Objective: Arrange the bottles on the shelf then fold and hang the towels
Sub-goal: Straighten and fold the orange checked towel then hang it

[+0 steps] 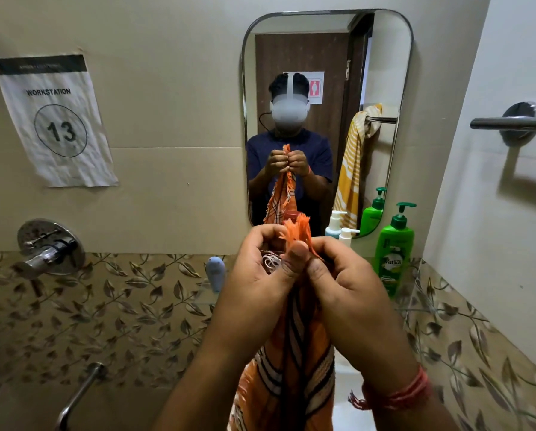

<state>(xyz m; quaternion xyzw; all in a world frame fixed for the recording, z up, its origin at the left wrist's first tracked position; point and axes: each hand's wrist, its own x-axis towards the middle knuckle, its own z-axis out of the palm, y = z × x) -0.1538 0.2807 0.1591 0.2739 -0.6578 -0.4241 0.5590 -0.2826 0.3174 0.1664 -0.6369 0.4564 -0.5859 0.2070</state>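
An orange striped towel (pixel 294 368) hangs down in front of me, its fringed top edge bunched between both hands. My left hand (pixel 260 275) and my right hand (pixel 347 290) sit side by side at chest height, each pinching the towel's top edge, thumbs up. On the glass shelf (pixel 204 293) below the mirror stand a green pump bottle (pixel 392 247), a small white pump bottle (pixel 347 236) and a pale blue bottle (pixel 215 272). A red cap shows just behind the towel's fringe. An empty metal towel bar (pixel 509 123) is on the right wall.
The mirror (pixel 326 57) reflects a person holding the towel and a yellow striped towel hanging on a bar behind. A chrome tap valve (pixel 50 247) and a pipe (pixel 80 393) stick out of the left wall. A paper sign (pixel 55 119) reads workstation 13.
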